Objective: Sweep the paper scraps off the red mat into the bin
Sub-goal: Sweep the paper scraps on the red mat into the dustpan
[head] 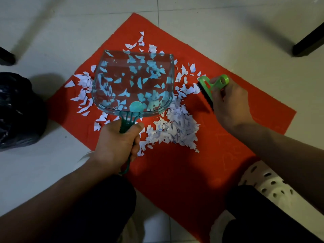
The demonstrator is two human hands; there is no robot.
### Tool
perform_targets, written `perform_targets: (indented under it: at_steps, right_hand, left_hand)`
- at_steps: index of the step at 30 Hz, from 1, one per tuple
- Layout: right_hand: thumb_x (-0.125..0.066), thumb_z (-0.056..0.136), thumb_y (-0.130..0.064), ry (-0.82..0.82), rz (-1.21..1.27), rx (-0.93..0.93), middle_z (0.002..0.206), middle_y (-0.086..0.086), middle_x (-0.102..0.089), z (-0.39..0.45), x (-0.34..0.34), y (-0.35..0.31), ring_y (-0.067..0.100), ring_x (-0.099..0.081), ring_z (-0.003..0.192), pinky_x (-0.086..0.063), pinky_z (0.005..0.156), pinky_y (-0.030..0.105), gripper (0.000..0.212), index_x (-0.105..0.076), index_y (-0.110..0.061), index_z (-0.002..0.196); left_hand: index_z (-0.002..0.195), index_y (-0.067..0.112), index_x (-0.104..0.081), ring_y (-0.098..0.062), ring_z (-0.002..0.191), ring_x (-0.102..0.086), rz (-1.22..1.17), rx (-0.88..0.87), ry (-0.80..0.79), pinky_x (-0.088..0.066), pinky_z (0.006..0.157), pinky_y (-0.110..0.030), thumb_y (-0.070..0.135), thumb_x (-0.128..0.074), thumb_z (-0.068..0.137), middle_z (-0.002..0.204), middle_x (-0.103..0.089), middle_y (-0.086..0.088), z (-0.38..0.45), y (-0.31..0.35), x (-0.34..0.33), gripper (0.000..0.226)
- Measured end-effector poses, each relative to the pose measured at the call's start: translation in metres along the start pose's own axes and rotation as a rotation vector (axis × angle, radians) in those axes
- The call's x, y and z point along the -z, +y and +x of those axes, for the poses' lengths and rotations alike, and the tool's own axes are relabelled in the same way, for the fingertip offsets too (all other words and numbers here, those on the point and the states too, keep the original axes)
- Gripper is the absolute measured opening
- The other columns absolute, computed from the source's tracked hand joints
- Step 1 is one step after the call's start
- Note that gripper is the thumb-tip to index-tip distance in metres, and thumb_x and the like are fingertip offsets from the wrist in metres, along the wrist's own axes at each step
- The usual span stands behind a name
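Both hands grip tools: left hand [116, 146] the dustpan [133, 83], right hand [229, 102] the brush [208, 88].

It looks like a room in a home, going by the pale tiled floor [228, 23] with grout lines, dark furniture legs [308, 41] at upper right, and a white perforated clog [268, 183] at lower right.
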State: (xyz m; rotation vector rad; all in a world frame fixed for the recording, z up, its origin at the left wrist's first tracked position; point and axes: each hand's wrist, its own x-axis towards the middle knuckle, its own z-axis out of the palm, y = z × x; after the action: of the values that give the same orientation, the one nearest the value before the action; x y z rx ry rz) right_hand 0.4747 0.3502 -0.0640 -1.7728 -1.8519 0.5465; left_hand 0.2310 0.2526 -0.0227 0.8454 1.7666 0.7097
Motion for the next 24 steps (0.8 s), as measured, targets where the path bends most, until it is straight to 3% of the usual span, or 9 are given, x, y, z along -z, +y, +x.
perform_targets:
  at_steps: [6,12,15,18,21,24]
  right_hand:
    - [-0.04,0.101,-0.021,0.012,-0.098,-0.11,0.111,0.019,-0.063,0.017,-0.004,0.013,0.035,-0.061,0.093,-0.052,0.078,0.05,0.028,-0.056,-0.009,0.119]
    - [-0.042,0.101,-0.02,-0.058,-0.096,-0.089,0.101,0.02,-0.065,0.019,-0.014,0.001,0.037,-0.06,0.083,-0.048,0.068,0.043,0.027,-0.058,-0.007,0.118]
    - [-0.042,0.101,-0.019,-0.131,-0.028,-0.008,0.087,0.012,-0.064,0.01,-0.017,-0.007,0.026,-0.056,0.064,-0.043,0.056,0.031,0.023,-0.059,-0.009,0.115]
    - [-0.042,0.101,-0.019,-0.101,0.01,0.041,0.082,0.006,-0.061,0.006,-0.011,-0.007,0.022,-0.055,0.06,-0.039,0.05,0.02,0.022,-0.059,-0.014,0.115]
    - [-0.042,0.101,-0.021,-0.041,-0.021,-0.004,0.088,0.008,-0.063,0.013,-0.004,0.001,0.025,-0.058,0.069,-0.046,0.059,0.034,0.024,-0.06,-0.012,0.114]
    - [-0.04,0.101,-0.021,-0.035,-0.07,-0.04,0.087,0.01,-0.063,0.015,-0.004,0.006,0.026,-0.056,0.069,-0.04,0.058,0.034,0.026,-0.06,-0.007,0.111]
  left_hand:
    - [0.064,0.003,-0.048,-0.018,0.032,-0.039,-0.032,0.011,-0.009,-0.037,0.036,-0.025,0.024,-0.059,0.095,0.042,-0.044,-0.006,0.004,-0.002,-0.006,0.039]
    - [0.065,0.002,-0.048,-0.018,0.033,-0.038,-0.044,0.006,0.001,-0.036,0.035,-0.024,0.023,-0.059,0.095,0.043,-0.043,-0.007,0.006,-0.002,-0.005,0.038]
    - [0.064,0.003,-0.048,-0.02,0.034,-0.038,-0.051,0.011,-0.005,-0.036,0.036,-0.025,0.024,-0.059,0.095,0.042,-0.043,-0.008,0.005,-0.003,-0.005,0.039]
    - [0.064,0.004,-0.049,-0.02,0.034,-0.038,-0.05,0.014,-0.01,-0.036,0.037,-0.025,0.025,-0.059,0.095,0.041,-0.043,-0.007,0.004,-0.006,-0.004,0.039]
    - [0.066,0.002,-0.049,-0.018,0.033,-0.038,-0.057,0.022,-0.009,-0.036,0.036,-0.025,0.025,-0.059,0.095,0.042,-0.043,-0.006,0.004,-0.006,-0.005,0.038]
    - [0.066,0.002,-0.048,-0.018,0.032,-0.038,-0.063,0.022,0.0,-0.036,0.035,-0.025,0.023,-0.059,0.095,0.041,-0.043,-0.005,0.005,-0.005,-0.006,0.037]
